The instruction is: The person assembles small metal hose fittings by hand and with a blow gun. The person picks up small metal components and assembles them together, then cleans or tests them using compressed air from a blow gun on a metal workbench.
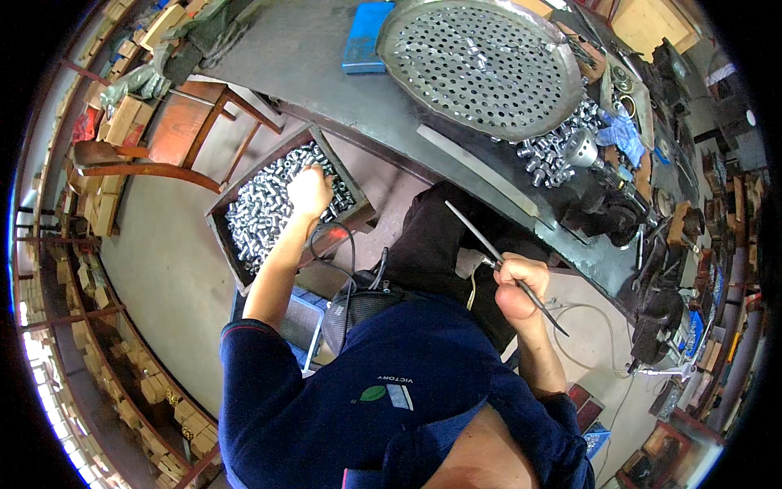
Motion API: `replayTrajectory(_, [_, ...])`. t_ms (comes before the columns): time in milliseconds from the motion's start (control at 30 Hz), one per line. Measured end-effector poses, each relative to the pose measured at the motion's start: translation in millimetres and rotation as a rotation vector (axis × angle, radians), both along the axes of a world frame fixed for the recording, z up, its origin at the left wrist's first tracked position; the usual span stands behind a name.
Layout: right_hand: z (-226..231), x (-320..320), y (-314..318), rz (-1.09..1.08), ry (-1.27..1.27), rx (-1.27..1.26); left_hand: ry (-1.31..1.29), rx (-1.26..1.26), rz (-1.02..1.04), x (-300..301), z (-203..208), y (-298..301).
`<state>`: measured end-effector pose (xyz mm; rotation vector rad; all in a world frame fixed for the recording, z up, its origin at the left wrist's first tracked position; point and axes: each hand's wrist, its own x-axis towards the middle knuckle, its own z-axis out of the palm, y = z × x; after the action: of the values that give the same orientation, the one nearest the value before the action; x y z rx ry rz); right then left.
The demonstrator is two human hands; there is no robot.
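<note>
"Which way did the gray rod (472, 227) point?"
"It slanted from top left to bottom right, thin tip low, squeezed in the right hand (520, 285)."
"And the left hand (311, 192)?"
"It dug into metal bits (257, 213) in the box (349, 173). I couldn't tell its grip."

Left grip (310, 194), fingertips apparently hidden.
</note>
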<state>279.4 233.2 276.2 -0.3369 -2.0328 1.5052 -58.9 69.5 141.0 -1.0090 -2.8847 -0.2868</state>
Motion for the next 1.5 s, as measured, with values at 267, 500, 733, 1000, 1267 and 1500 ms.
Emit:
replayTrajectory(267, [-6,9,4,0.035,-0.060,-0.035,-0.015,0.070,-0.075,-7,2,-7])
replayTrajectory(500, [-12,5,2,0.073,-0.039,-0.046,0.005,-0.070,-0.142,-9,3,-11])
replayTrajectory(733, [-14,9,1,0.069,-0.066,-0.049,-0.076,0.007,-0.193,-14,8,-22])
replayTrajectory(1000, [-5,-6,6,0.147,-0.074,0.068,-1.407,0.966,-0.312,66,124,5])
replayTrajectory(1267, [5,-12,9,0.087,-0.070,0.286,-1.739,0.781,-0.537,147,126,51])
replayTrajectory(1500, [-6,-9,4,-0.062,-0.137,0.582,-1.501,0.451,-0.558,156,142,63])
